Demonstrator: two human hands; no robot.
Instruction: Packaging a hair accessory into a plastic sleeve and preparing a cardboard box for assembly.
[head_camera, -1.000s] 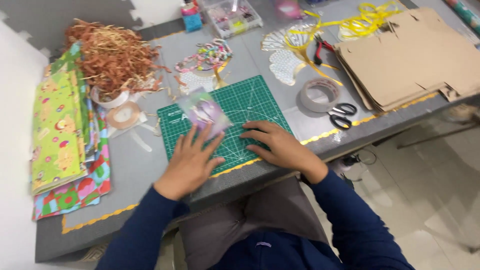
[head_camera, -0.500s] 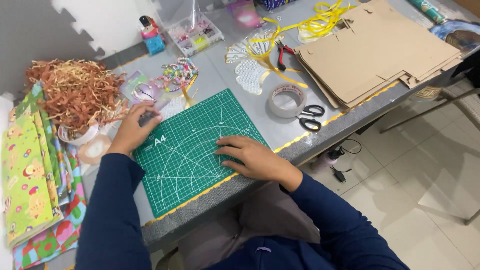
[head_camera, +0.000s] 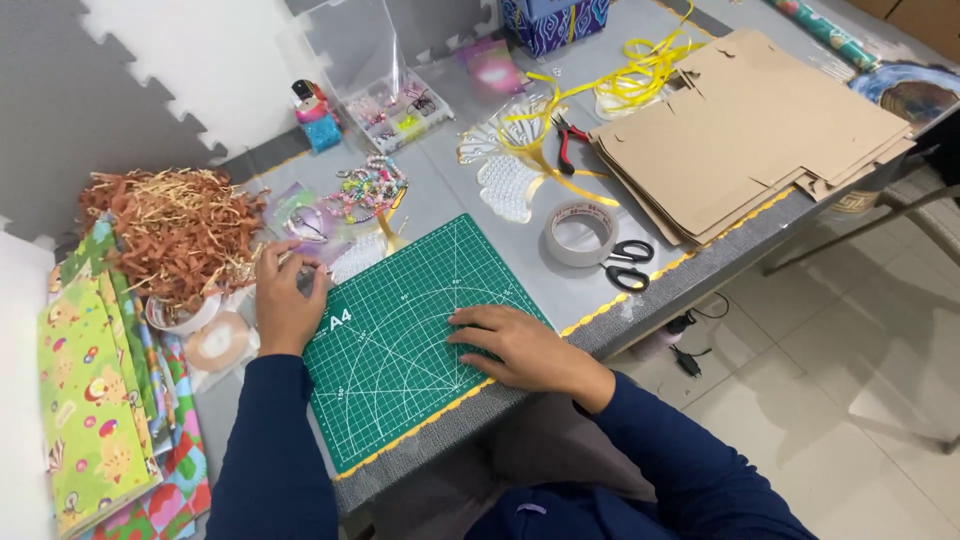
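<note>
Head view: a seated person in dark blue sleeves works at a grey craft table (head_camera: 560, 285).
Left hand (head_camera: 287, 300): at ten o'clock of the green gridded cutting mat (head_camera: 410, 335), fingers curled near a small clear iridescent packet (head_camera: 300, 215); whether it grips anything, I cannot tell.
Right hand (head_camera: 515, 345): flat and open, palm down on the mat, holding nothing.
Risk: the left sleeve could drag the brown shredded paper heap (head_camera: 175, 230) or the small tape roll (head_camera: 215, 342) off the table.
Risk two: the black-handled scissors (head_camera: 625, 262) lie near the table edge at two o'clock and could be knocked off.
Packages: clear bead box (head_camera: 395, 105) at twelve o'clock; flat brown cardboard sheets (head_camera: 745, 125) at two; patterned gift wrap sheets (head_camera: 85, 400) at nine.
</note>
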